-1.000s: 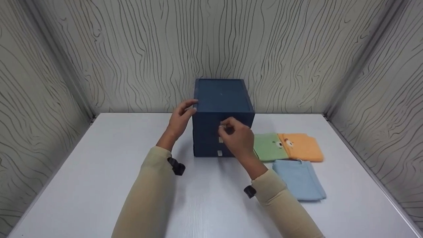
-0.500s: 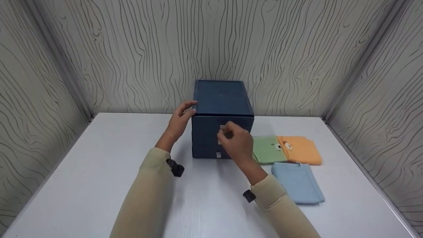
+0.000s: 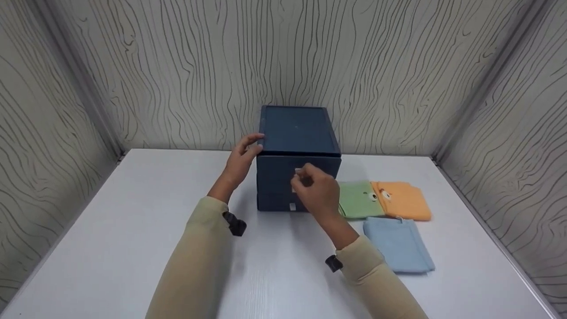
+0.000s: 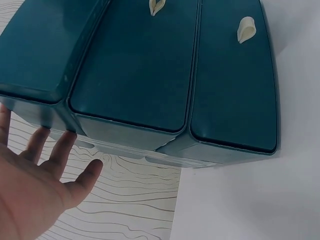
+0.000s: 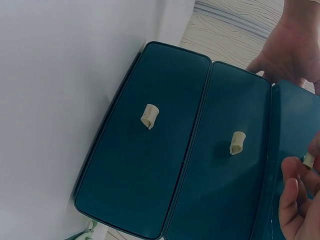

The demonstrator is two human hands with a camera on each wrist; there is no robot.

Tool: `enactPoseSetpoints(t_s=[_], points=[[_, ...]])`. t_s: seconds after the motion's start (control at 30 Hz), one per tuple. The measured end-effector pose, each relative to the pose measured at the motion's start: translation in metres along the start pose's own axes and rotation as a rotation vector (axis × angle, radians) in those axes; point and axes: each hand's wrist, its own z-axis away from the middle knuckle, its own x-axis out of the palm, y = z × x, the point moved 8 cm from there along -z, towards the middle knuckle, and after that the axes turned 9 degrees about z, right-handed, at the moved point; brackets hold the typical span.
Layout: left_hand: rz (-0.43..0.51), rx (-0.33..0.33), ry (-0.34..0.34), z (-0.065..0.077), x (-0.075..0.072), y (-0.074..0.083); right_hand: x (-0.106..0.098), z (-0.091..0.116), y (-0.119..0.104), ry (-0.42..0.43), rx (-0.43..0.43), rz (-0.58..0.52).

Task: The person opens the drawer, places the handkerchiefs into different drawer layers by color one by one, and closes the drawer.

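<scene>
A dark blue drawer box (image 3: 296, 128) with three stacked drawers stands on the white table. At its front my right hand (image 3: 319, 190) pinches the pale pull tab (image 5: 308, 161) of the top drawer (image 5: 294, 117) between thumb and fingers. That drawer sits a little proud of the two below, with a dark gap under the box's top edge. On the box's left side my left hand (image 3: 239, 164) rests its extended fingertips (image 4: 62, 145) near the upper front corner. The middle drawer (image 5: 220, 180) and the bottom drawer (image 5: 142, 170) are flush, each with its own tab.
Right of the box lie folded cloths on the table (image 3: 133, 248): a green one (image 3: 359, 201) and an orange one (image 3: 407, 201) with cartoon eyes, and a light blue one (image 3: 398, 246) nearer the front. Wood-patterned walls (image 3: 199, 75) enclose the back and sides.
The right hand has drawn the top drawer slightly forward, opening a thin gap along the box's upper front edge. The left hand has stayed against the side. The last half second shows almost no motion.
</scene>
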Motion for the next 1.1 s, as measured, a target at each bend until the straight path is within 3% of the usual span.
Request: enactPoseSetpoints(t_s=[0.47,0.7,1.1], points=[[0.044,-0.045,-0.004,0.0016,0.0023,-0.0057,-0.0035,0.0044,-0.0021,0.000,-0.004,-0.040],[0.038,0.014,-0.002,0.0008,0.0054,-0.0029,-0.0053,0.0053,-0.0018,0.000,-0.004,-0.046],[0.010,0.022,-0.003,0.0016,0.0032,-0.0022,-0.0035,0.0058,-0.0019,0.000,-0.005,-0.044]])
